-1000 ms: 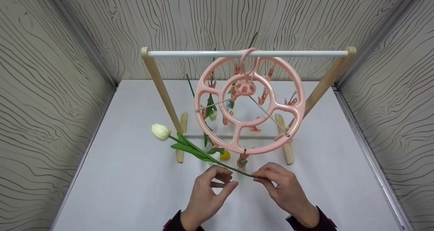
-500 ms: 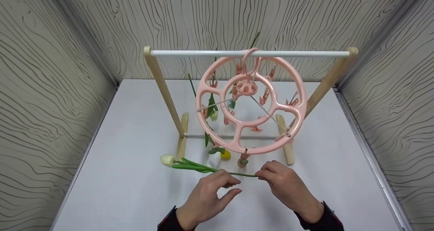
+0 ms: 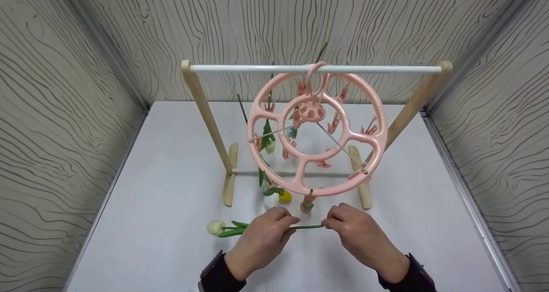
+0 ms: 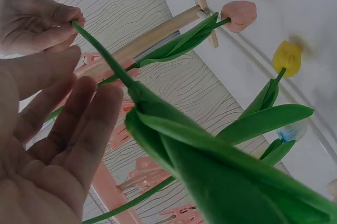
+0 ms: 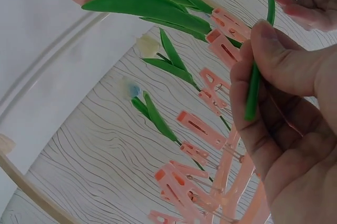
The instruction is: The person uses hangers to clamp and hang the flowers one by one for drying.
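Note:
A white tulip [image 3: 215, 228] with green leaves lies level above the table in the head view, its flower to the left. My right hand [image 3: 362, 236] pinches the end of its stem [image 5: 254, 89] between thumb and fingers. My left hand [image 3: 263, 240] is around the stem near the leaves, partly covering them. In the left wrist view its fingers [image 4: 100, 129] are relaxed, beside the stem and not closed on it. Just beyond the hands hangs a pink round clip hanger [image 3: 300, 185], with several tulips held in its clips, including a yellow tulip [image 3: 284, 196].
The hanger hooks over a white rod [image 3: 240, 69] on a wooden stand [image 3: 206, 116]. Pink clips [image 5: 200, 129] hang around the ring. The stand's feet [image 3: 229, 189] rest on the white table [image 3: 171, 155], with patterned walls [image 3: 274, 22] behind and at the sides.
The white tulip has swung down from a slant to nearly level, its flower coming nearer to me. My left hand has moved in around the stem, while the right hand keeps its pinch.

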Action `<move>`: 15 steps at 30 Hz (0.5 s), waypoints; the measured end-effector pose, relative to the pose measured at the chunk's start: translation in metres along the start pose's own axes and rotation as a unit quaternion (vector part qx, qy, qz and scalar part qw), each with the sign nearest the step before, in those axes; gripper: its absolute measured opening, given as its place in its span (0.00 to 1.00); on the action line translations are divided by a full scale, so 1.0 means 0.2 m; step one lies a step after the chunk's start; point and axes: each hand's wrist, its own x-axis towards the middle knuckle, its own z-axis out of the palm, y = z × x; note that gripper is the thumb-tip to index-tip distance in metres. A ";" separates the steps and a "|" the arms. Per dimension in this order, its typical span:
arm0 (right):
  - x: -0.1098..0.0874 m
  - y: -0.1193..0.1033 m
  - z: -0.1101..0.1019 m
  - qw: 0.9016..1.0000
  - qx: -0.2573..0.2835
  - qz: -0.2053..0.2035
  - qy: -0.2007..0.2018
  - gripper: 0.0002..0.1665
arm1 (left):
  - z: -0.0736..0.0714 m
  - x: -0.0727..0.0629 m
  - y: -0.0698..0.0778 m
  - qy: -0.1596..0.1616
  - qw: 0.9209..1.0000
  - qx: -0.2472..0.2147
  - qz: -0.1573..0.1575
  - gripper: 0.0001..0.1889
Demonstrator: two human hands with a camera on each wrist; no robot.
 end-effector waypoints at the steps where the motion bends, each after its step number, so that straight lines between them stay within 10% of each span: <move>1: 0.00 0.00 -0.01 1.000 0.000 -0.003 -0.003 0.20 | 0.00 0.00 0.00 -0.009 1.000 0.005 0.002 0.11; 15: 0.04 -0.02 -0.03 0.997 -0.059 -0.048 0.009 0.19 | 0.02 0.06 -0.02 -0.108 0.994 -0.031 0.001 0.05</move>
